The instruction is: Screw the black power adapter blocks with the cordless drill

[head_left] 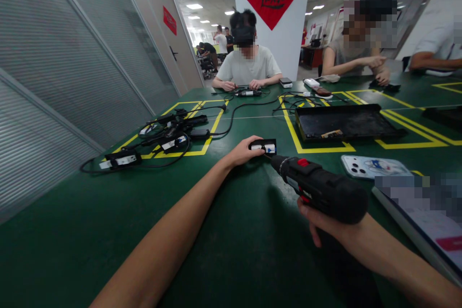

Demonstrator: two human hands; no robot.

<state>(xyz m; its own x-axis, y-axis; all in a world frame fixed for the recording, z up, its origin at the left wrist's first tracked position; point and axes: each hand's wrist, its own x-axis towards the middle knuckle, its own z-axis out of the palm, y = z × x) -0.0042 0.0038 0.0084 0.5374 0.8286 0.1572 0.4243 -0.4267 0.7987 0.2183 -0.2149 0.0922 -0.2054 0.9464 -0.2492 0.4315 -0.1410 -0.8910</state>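
In the middle of the green table, my left hand point(243, 152) grips the left end of a small black case point(273, 143) with white and blue parts inside. My right hand point(327, 224) is wrapped round the handle of a black cordless drill point(321, 185) with red buttons. The drill lies aimed forward and left, and its bit reaches the front edge of the case beside my left fingers. Whether the tip touches a screw is too small to tell. Much of the drill's handle is hidden by my right hand and shadow.
Black adapters and cables point(176, 130) lie heaped inside yellow tape at left. A black tray point(348, 122) stands at right, with a phone point(375, 166) and a book-like object point(418, 231) nearer. A co-worker point(249, 65) sits opposite; another person point(361, 53) works at far right.
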